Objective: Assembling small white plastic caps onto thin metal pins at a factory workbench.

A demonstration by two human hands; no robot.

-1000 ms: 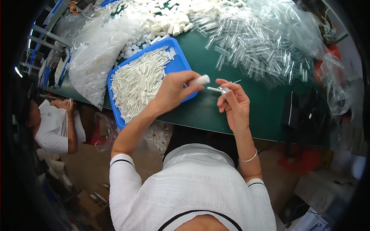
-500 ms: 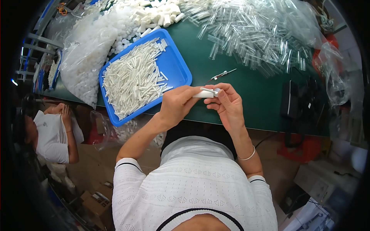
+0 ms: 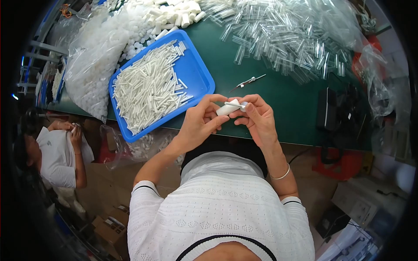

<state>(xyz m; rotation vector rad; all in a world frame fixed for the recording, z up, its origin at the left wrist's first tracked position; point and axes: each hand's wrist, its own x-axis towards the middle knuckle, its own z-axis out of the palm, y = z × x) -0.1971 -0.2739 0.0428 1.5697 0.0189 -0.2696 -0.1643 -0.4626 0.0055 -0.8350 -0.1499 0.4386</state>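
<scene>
My left hand (image 3: 197,120) is closed, its thumb and fingers around a short white cylinder (image 3: 223,110) that lies at a slant. Pinched in my right hand (image 3: 261,117) is a small whitish cap (image 3: 244,105), with a thin white stick (image 3: 233,104) pointing left from it across the cylinder. Both hands meet just above the near edge of the green table (image 3: 287,104). Beyond them rests a slim pointed tool (image 3: 248,82) with white parts. To the left, a blue tray (image 3: 200,80) holds a heap of thin white sticks (image 3: 146,87).
A clear bag of whitish caps (image 3: 93,65) stands left of the tray. White cylinders (image 3: 185,18) are piled at the back, clear tubes (image 3: 283,41) at the back right. A black box (image 3: 327,111) sits at the right. Another person (image 3: 65,150) works at far left.
The white cylinder has turned from nearly level to a slant, its left end lower. My left fingers have shifted their hold and spread a little. My right hand has hardly moved.
</scene>
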